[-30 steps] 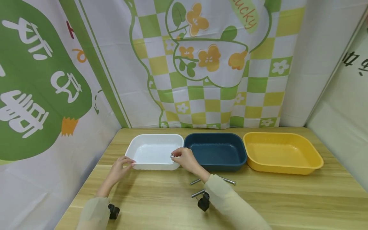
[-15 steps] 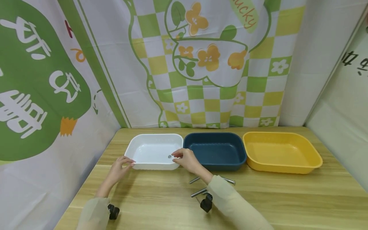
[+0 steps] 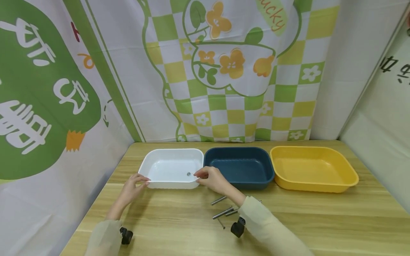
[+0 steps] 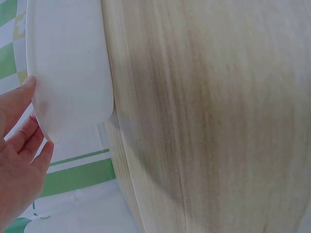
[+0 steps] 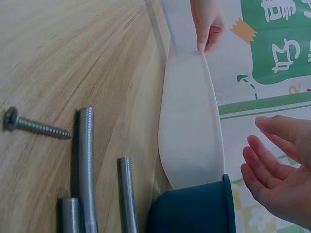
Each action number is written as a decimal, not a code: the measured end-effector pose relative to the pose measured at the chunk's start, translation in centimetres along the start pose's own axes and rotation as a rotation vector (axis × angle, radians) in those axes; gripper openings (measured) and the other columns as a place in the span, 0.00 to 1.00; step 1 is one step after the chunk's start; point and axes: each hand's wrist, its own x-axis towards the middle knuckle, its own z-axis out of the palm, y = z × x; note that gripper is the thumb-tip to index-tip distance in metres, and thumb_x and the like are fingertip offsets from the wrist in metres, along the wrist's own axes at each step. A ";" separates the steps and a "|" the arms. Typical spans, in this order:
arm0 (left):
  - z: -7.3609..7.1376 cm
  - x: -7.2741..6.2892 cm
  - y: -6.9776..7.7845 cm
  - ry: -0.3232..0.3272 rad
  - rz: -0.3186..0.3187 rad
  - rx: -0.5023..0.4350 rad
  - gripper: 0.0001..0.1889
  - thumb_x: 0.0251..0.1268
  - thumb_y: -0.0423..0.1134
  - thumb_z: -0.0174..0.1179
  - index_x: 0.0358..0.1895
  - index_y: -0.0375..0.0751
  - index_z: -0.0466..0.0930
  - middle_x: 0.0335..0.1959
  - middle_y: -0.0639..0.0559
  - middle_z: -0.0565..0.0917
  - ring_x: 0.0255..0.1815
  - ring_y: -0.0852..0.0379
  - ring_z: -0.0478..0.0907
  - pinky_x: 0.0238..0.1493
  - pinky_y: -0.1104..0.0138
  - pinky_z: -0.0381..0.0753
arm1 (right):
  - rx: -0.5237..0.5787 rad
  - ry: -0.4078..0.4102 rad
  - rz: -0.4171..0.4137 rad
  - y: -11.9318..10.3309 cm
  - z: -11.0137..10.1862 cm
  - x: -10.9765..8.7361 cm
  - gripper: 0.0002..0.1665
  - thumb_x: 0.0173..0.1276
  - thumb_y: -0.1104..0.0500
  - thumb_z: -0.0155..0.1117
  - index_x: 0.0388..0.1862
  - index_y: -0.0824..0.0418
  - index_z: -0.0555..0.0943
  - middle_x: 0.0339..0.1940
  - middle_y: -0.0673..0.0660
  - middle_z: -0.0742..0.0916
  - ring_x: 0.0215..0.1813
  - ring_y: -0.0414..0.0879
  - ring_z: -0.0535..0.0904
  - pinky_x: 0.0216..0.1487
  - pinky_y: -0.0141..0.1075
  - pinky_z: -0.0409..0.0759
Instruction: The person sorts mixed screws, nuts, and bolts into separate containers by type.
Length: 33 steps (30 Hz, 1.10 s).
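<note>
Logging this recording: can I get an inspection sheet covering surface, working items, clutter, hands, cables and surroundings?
Surface: wood-grain table.
Working items: white tray, dark blue tray and yellow tray in a row; small metal piece inside the white one; metal bolts and a screw lying on the table.
Clutter: nothing seen.
Hands: left hand holds the white tray's near-left rim; right hand at its near-right corner, holding nothing, rim contact unclear. Black device at each wrist.
Cables: nothing seen.
Surroundings: printed cloth behind and at both sides.
</note>
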 end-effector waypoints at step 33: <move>0.0 0.0 0.1 -0.003 0.006 -0.002 0.04 0.51 0.28 0.61 0.32 0.32 0.81 0.32 0.44 0.77 0.39 0.45 0.71 0.43 0.52 0.69 | -0.092 -0.137 -0.092 1.5 -4.2 -5.3 0.11 0.56 0.67 0.62 0.40 0.68 0.80 0.36 0.59 0.82 0.39 0.50 0.78 0.42 0.42 0.76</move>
